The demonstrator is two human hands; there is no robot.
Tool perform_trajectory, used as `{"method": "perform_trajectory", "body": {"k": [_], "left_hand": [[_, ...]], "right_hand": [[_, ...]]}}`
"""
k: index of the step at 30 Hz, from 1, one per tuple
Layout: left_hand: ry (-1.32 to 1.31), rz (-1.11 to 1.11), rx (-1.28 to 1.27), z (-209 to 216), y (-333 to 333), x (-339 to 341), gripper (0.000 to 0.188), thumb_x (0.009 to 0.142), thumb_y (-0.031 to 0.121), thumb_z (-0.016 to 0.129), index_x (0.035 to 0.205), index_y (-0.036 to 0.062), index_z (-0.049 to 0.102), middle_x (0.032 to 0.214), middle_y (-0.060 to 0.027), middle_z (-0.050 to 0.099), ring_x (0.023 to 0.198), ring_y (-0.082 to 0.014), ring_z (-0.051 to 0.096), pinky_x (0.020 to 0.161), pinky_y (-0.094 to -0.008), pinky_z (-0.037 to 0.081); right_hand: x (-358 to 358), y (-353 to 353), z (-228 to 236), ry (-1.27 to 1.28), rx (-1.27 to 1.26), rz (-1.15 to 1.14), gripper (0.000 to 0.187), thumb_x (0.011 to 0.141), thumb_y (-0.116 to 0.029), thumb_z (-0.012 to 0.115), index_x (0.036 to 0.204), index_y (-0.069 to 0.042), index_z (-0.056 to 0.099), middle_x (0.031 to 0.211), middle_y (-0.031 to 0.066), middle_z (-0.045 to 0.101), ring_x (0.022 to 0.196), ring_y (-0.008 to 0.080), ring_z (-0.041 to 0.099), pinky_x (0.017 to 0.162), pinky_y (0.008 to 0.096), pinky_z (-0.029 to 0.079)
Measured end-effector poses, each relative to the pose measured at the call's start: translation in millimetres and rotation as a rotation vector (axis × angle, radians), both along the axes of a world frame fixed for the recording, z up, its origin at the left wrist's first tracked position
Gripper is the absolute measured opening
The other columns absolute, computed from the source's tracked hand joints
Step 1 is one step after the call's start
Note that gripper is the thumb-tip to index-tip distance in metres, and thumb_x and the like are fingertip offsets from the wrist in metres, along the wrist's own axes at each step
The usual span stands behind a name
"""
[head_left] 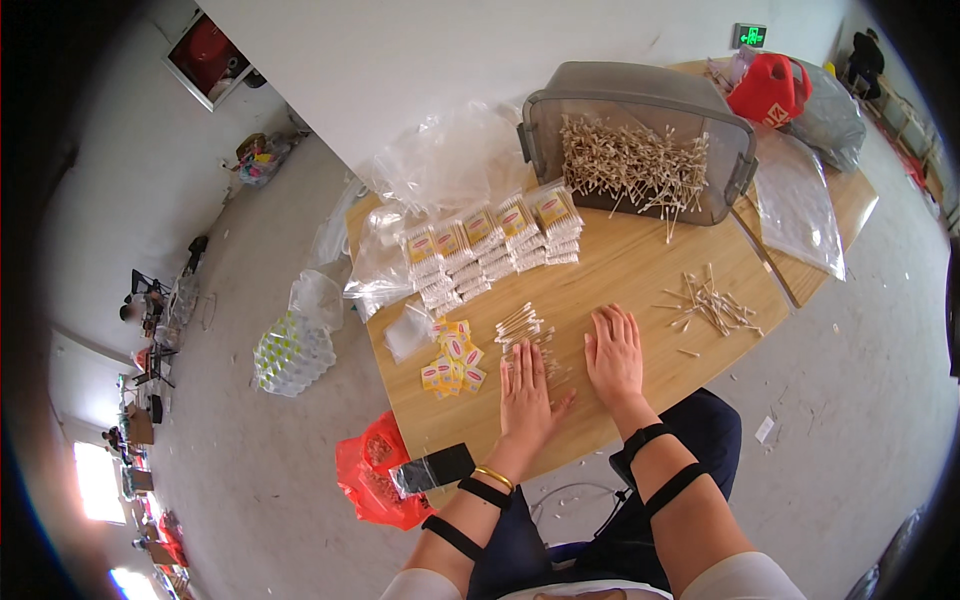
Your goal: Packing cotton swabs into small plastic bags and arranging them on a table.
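Note:
My left hand lies with fingers stretched out over a small bunch of cotton swabs, part of which it hides. To its right, my right hand rests palm down on the wooden table, fingers extended and thumb apart, holding nothing. Small yellow and white cards lie in a loose pile left of my left hand. Beyond them, packed bags of cotton swabs stand in stacked rows. A scattered group of loose swabs is to the right of my right hand.
A grey plastic bin lies on its side at the back, swabs heaped inside. Clear empty bags lie near the cards. A phone sits at the near left edge, above a red bag. Another plastic sheet covers the right side.

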State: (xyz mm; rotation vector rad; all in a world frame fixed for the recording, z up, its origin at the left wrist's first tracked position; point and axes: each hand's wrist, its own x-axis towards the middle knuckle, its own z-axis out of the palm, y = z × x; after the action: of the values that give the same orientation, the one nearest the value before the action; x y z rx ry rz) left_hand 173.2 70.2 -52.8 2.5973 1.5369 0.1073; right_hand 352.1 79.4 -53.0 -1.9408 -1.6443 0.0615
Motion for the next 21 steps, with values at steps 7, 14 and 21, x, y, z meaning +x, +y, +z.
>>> {"method": "perform_trajectory", "body": {"k": [7, 14, 21], "left_hand": [[-0.144, 0.028, 0.003, 6.3, 20.3, 2.1, 0.100, 0.098, 0.065, 0.042, 0.157, -0.0094, 0.009, 0.166, -0.0260, 0.009, 0.156, -0.0363, 0.004, 0.125, -0.0514, 0.000], [0.005, 0.086, -0.076, -1.8, 51.6, 4.9, 0.102, 0.097, 0.070, 0.034, 0.157, -0.0088, 0.007, 0.167, -0.0249, 0.008, 0.157, -0.0334, 0.003, 0.126, -0.0486, -0.001], [0.009, 0.138, -0.092, 4.9, 83.6, 8.5, 0.103, 0.098, 0.071, 0.032, 0.158, -0.0085, 0.005, 0.167, -0.0245, 0.007, 0.157, -0.0329, 0.001, 0.126, -0.0480, -0.003]], "right_hand": [[2.8, -2.5, -1.3, 0.005, -0.016, -0.006, 0.040, 0.097, -0.022, 0.055, 0.132, -0.003, 0.055, 0.138, 0.0138, 0.052, 0.139, 0.0289, 0.042, 0.122, 0.0454, 0.028], [0.9, -1.6, -0.8, 0.014, 0.017, 0.000, 0.039, 0.095, -0.020, 0.057, 0.131, -0.004, 0.055, 0.136, 0.0127, 0.053, 0.139, 0.0292, 0.042, 0.121, 0.0457, 0.029], [1.0, -0.8, -2.5, 0.018, 0.035, -0.007, 0.040, 0.094, -0.021, 0.059, 0.131, -0.004, 0.055, 0.136, 0.0120, 0.053, 0.138, 0.0288, 0.043, 0.121, 0.0455, 0.029]]}}
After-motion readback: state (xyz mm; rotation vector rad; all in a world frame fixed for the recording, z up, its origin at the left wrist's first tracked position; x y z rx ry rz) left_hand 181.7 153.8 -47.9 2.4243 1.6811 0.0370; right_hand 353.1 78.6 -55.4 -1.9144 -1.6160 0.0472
